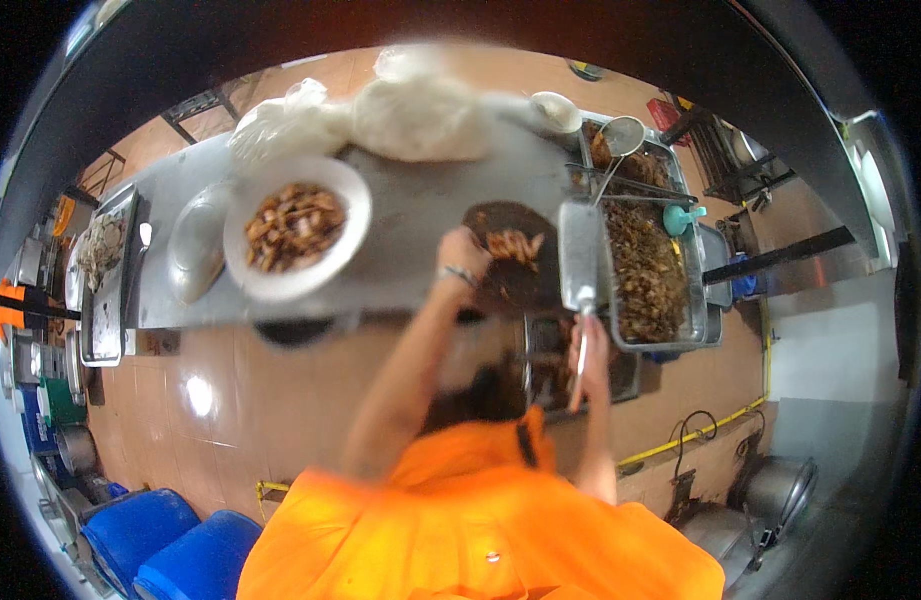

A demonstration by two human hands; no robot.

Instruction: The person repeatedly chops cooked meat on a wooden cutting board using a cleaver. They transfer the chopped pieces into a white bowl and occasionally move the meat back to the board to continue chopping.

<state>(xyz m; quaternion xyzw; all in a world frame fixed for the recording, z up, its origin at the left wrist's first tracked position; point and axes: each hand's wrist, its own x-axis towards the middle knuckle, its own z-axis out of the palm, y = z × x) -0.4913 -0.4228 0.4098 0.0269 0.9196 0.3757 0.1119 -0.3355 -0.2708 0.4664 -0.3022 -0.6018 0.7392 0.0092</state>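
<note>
My right hand (594,346) is closed round the handle of a broad-bladed cleaver (579,251), held to the right of a dark round chopping board (509,289). Beside a small heap of cut browned meat (514,247) on that board is my left hand (464,251); its fingers are curled and blurred, and whether they pinch a piece cannot be told. Left of the board, a white bowl (359,202) holds many browned meat pieces (295,226). At the right lies a deep metal pan (702,304) of minced or chopped brown food (644,277).
Filled plastic bags (419,116) lie along the table's far side. A metal strainer (623,136) and a teal-handled utensil (681,217) rest over the pans. An oval metal dish (197,240) and a tray (104,330) stand left. Blue barrels (141,532) are on the floor.
</note>
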